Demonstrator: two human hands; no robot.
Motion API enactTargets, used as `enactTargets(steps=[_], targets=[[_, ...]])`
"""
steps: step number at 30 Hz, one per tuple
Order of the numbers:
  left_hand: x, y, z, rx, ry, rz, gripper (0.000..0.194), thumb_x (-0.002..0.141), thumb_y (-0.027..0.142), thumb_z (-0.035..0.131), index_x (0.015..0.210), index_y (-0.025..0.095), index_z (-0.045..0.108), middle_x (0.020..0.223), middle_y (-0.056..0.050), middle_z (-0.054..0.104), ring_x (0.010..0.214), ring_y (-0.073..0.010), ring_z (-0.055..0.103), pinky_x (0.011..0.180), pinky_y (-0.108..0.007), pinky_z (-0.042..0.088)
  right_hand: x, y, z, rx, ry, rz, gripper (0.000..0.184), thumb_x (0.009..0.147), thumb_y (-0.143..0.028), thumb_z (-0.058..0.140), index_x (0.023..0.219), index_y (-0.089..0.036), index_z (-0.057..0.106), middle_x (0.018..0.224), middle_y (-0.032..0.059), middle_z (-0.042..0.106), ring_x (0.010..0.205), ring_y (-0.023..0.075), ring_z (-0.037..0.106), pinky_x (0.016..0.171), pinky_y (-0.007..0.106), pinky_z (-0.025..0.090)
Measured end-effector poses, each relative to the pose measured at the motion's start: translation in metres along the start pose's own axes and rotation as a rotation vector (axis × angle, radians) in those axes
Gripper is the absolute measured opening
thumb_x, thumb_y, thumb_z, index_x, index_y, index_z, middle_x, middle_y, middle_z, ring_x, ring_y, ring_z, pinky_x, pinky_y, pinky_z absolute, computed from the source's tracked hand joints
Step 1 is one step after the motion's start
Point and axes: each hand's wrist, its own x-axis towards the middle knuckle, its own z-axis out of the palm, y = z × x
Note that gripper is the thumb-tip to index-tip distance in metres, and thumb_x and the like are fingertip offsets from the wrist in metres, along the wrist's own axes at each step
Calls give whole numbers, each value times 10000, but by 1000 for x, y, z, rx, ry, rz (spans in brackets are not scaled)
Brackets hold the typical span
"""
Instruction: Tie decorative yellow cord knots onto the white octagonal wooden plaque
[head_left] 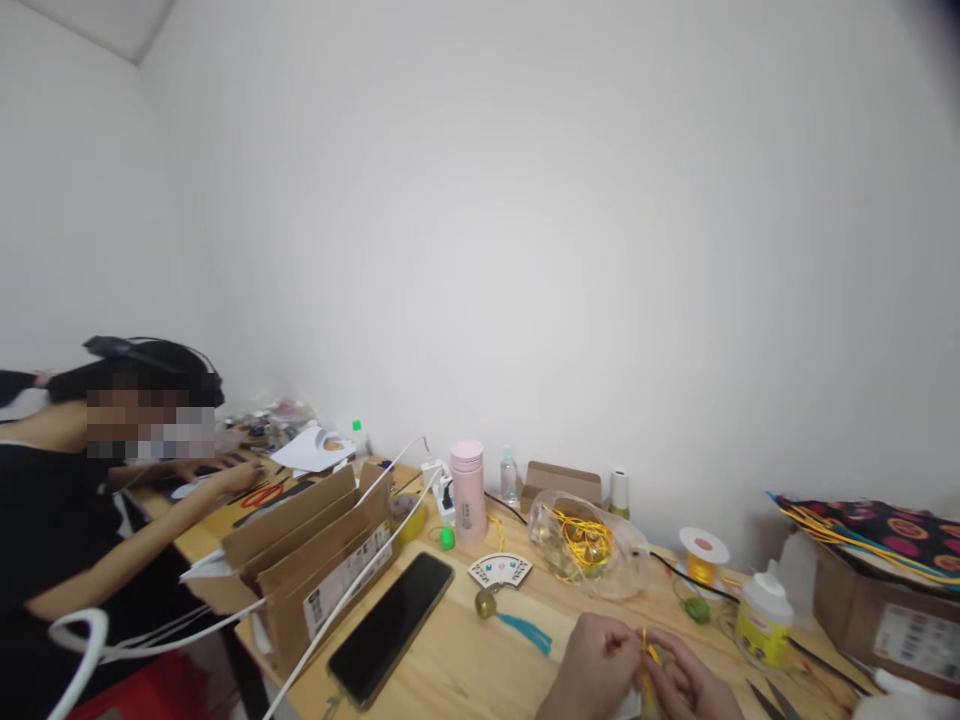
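Two bare hands in the head view, low and right of centre over the worktop (442,655): left hand (589,668), right hand (691,682). The yellow cord (645,648) sits between them, right at the fingertips; left grip pinches it from its right side, right grip pinches it from its left side. Cord's visible length runs roughly upright in frame, across the line joining the hands, so neither hand is clearly nearer. Lower stretch and a pale bit under the fingers too hidden to tell. Nearest to left hand: tassel (527,633), blue, with bell (485,604) and fan (501,570) beyond it; phone (394,628) further left. Beyond both hands: clear bag (626,568) with more yellow strands inside. Right hand side: scissors (772,700) near, glue (763,622) and spool (703,548) farther off. Co-worker (60,560) far left, well apart.
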Motion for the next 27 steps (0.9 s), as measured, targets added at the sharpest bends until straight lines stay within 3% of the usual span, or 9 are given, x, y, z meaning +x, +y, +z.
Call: enactTargets(steps=[4,11,17,21,27], targets=[[-2,3,2,39,9,41,267,657,251,447,637,96,664,463,22,493,448,-82,362,419,-173,266,-1,-3,-5,-85,39,-66,309,610,-389,515,850,-203,574,460,-9,565,486,169,538,502,228,418],[-1,4,6,100,36,29,406,716,368,387,594,87,653,446,9,492,436,-84,376,418,-172,283,-2,-7,-15,-322,86,-63,325,614,-434,511,848,-234,615,638,34,664,604,198,598,525,232,438],[1,2,8,-53,-15,-5,406,698,390,407,620,74,649,441,3,505,400,-81,397,413,-172,320,-5,-17,-16,-535,144,-40,257,633,-453,487,723,-263,635,674,30,660,584,201,573,520,265,395],[2,7,7,-72,-12,16,376,683,383,432,616,87,655,463,-1,547,429,-87,429,441,-175,336,-9,-24,-12,-556,238,-92,226,632,-431,502,660,-248,633,623,41,649,530,189,544,489,258,345],[5,9,2,-137,26,47,311,666,342,466,558,109,640,440,19,536,428,-90,421,450,-188,331,-10,-28,-10,-499,245,-165,191,656,-392,511,656,-234,620,595,35,621,512,163,506,483,239,322]])
